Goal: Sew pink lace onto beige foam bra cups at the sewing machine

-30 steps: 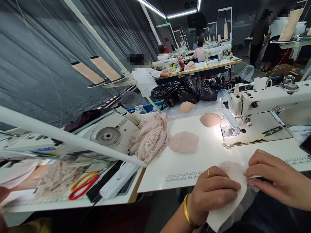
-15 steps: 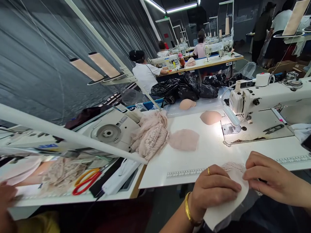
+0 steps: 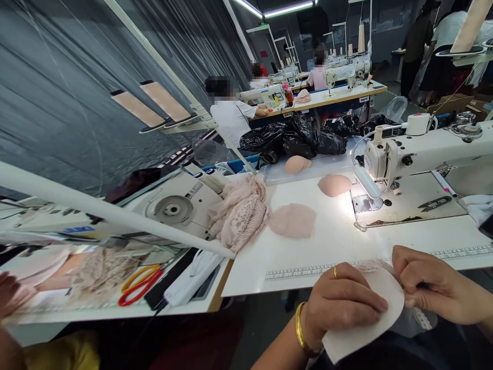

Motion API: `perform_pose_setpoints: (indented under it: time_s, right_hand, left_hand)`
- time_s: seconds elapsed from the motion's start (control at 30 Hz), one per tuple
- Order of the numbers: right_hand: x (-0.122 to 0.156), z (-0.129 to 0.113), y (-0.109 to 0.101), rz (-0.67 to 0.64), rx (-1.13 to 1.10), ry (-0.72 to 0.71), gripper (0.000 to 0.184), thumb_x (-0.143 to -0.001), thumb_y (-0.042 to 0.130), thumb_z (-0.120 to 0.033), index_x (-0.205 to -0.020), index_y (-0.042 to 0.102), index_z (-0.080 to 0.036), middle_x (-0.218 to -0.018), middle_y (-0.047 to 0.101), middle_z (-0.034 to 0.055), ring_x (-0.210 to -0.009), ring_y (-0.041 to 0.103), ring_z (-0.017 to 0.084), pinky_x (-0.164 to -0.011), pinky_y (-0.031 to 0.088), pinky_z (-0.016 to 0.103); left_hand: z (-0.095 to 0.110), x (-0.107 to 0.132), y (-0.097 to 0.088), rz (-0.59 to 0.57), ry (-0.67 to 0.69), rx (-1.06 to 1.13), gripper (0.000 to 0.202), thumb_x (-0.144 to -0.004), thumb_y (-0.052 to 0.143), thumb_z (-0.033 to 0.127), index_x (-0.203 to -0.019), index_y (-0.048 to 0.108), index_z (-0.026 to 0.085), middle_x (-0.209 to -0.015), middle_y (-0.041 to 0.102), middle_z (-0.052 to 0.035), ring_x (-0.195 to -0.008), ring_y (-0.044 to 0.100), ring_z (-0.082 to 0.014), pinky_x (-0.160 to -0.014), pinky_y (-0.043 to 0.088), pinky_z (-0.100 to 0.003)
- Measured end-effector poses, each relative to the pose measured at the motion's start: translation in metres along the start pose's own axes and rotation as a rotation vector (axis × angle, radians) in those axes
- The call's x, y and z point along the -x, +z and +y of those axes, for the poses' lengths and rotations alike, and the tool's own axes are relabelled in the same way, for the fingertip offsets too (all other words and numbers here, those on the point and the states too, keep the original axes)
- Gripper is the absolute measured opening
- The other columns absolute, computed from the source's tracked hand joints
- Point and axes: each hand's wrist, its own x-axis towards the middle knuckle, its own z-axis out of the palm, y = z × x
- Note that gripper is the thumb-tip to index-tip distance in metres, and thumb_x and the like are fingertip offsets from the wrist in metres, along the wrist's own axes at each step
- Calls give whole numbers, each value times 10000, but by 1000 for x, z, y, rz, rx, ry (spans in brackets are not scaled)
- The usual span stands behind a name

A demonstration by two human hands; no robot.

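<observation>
My left hand (image 3: 346, 303), with a gold ring and bracelet, is closed over a cream rounded panel (image 3: 391, 290), fingers flat across its face. Close beside it, my right hand (image 3: 433, 285) is closed in a pinch on the lace fabric (image 3: 419, 318) at the panel's right edge. Part of the lace hangs below, and more shows along the panel's top. Both hands are at the table's front edge, over my lap. On the white table (image 3: 246, 272) lie a sheer beige fabric piece (image 3: 292, 221) and a beige molded cup (image 3: 334, 185).
A sewing machine (image 3: 435, 149) with its lamp lit stands at the right; thread snips (image 3: 435, 203) lie on its bed. Bunched lace (image 3: 242, 216) sits at the table's left. Red-handled scissors (image 3: 140, 288) lie on the neighbouring table, near another person's hand (image 3: 7, 295).
My right hand has moved slightly right and down along the panel's edge, pulling at the lace. More of the cream panel and the lace trim now shows.
</observation>
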Motion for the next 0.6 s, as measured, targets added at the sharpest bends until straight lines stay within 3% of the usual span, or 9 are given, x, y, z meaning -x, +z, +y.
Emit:
perform_pose_setpoints:
  time_s: [0.1,0.2,0.27,0.37,0.43,0.47,0.53,0.57,0.6]
  right_hand:
    - [-1,17,-1,113,-88,114,323,-1013,599,-439,-781,490,-242,-809,480,-14,-723,494,158,-646,437,292]
    - [0,43,-16,412,118,287,358,-1001,592,-487,-778,456,-242,-748,414,-38,-670,426,150,-610,390,281]
    - [4,52,-28,498,272,331,348,-994,601,-484,-784,461,-244,-738,419,-40,-668,426,154,-605,376,285]
    - [13,45,-34,439,391,249,298,-1010,592,-409,-788,473,-249,-760,464,-28,-687,472,164,-631,404,295]
    - [19,32,-26,359,428,130,173,-979,655,-398,-918,558,-268,-873,553,1,-793,558,191,-699,472,308]
    - [22,26,-18,307,455,64,233,-932,724,-427,-1061,591,-286,-1000,598,31,-911,598,223,-776,511,332]
    - [24,16,1,201,526,-74,655,-819,847,-453,-1371,517,-328,-1305,570,96,-1188,567,308,-976,514,430]
    - [24,14,10,172,546,-133,745,-818,855,-418,-1448,464,-345,-1385,535,110,-1257,534,329,-1038,487,472]
    - [22,13,19,174,533,-169,691,-876,803,-349,-1467,446,-356,-1381,545,105,-1245,544,315,-1040,486,473]
  left_hand:
    - [0,1,0,0,18,-31,270,-1008,609,278,-832,813,288,-873,819,-39,-732,771,-215,-730,619,-322]
    - [1,5,-2,-1,77,-78,267,-1012,586,230,-872,806,289,-907,821,-28,-736,775,-205,-738,622,-320]
    - [0,8,-5,-2,111,-112,248,-996,602,207,-883,806,292,-929,822,-25,-721,772,-202,-721,619,-314]
    - [0,10,-7,8,138,-154,210,-955,647,160,-924,807,292,-974,821,-32,-727,765,-209,-721,612,-323]
    - [0,8,-8,25,164,-147,211,-942,660,124,-985,801,274,-1001,819,-49,-762,762,-213,-740,607,-327]
    - [0,6,-8,31,178,-137,219,-940,661,108,-1020,795,261,-1010,819,-59,-781,759,-212,-749,604,-324]
    - [1,2,-6,39,191,-101,236,-944,656,94,-1075,785,244,-1005,819,-74,-805,752,-207,-767,595,-319]
    - [2,0,-5,47,167,-67,235,-942,663,102,-1086,782,244,-1001,819,-78,-820,750,-208,-781,588,-321]
    - [2,-3,-2,78,110,-17,224,-929,687,118,-1084,783,248,-1002,817,-79,-837,746,-211,-789,580,-319]
